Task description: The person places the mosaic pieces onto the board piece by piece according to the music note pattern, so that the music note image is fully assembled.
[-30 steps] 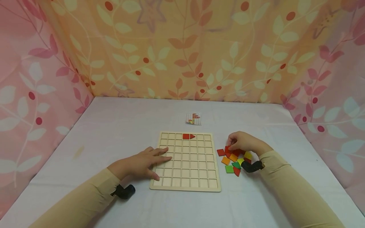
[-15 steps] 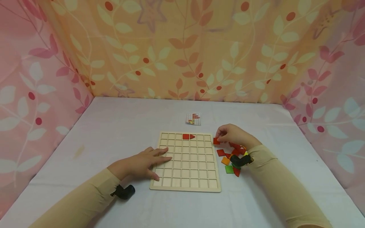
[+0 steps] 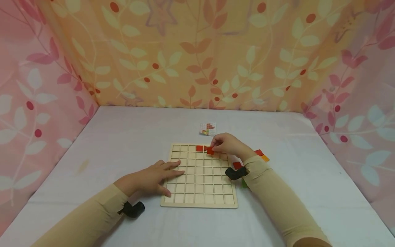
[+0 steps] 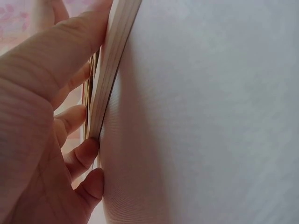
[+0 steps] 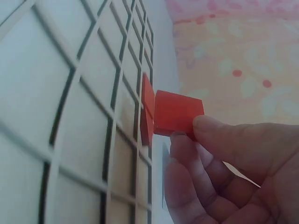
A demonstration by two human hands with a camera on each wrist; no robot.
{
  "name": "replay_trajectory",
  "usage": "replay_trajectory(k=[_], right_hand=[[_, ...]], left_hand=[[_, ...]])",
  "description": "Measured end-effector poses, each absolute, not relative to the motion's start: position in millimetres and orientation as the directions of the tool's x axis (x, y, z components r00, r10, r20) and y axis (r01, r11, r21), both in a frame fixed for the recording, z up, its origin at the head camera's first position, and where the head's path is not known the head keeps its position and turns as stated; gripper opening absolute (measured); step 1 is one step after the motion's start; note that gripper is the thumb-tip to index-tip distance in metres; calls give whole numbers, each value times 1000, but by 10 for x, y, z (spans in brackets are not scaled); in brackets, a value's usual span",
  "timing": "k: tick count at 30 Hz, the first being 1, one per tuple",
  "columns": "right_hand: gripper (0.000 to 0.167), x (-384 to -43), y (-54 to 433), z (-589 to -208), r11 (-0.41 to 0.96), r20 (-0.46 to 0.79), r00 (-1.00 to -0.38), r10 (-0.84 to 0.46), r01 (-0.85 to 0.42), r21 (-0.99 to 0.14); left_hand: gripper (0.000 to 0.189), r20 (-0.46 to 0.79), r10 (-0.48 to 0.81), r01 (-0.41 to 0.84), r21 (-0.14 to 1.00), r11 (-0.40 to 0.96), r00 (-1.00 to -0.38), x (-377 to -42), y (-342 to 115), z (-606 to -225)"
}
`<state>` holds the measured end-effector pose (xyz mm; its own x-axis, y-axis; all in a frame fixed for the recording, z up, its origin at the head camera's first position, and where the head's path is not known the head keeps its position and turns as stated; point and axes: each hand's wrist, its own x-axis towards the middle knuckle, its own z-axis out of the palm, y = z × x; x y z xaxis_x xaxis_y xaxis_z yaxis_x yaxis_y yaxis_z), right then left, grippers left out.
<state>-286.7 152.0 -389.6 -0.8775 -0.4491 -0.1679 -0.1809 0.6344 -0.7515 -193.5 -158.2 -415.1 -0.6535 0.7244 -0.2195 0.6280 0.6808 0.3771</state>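
A wooden board (image 3: 189,188), its face divided into small square compartments by thin ridges, lies flat on the white counter (image 3: 132,133) and holds two pieces in its top row: a red square (image 3: 199,148) in the fourth compartment from the left, and right beside it a red triangle (image 3: 205,149), now partly covered in the head view by the tile in front of it. That red tile (image 5: 176,112) is in the right hand (image 3: 229,145) — pinched at one edge between thumb and fingers, tilted and raised above the board near its top edge, close to the two seated pieces; whether it touches either of them I cannot tell. The left hand (image 3: 152,176) lies across the left side of the board with its fingers spread, the thumb near the bottom left corner. Just off the board's right side, loose pieces rest on the counter, largely hidden by the right arm — a red piece (image 3: 237,165) near the board, a bit of green (image 3: 244,184) below it, and another red one (image 3: 259,152) touching or overlapping an orange one (image 3: 265,158) farther out. Beyond the top edge lies a small card (image 3: 207,129) printed with a grid and a coloured figure.
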Motion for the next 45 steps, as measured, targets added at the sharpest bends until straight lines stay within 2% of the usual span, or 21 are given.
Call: replay_trajectory(k=[7,26,45], right_hand=[[7,-2869,1301,-3933,611,-151,-872,-466,-193,-768],[7,-2884,1110,-4034,679,-141,-875,-463,-248,-691],[7,-2871,1079,-4056,723,-162,-895,-415,-216,-656]], left_hand=[[82,-199,743,654,368,661,-639,-1944,-1595,-4163],[81,-185,748,658,374,653,-638,-1937,-1592,-4142],[81,-193,751,662,369,652,-632,-1948,-1583,-4137]])
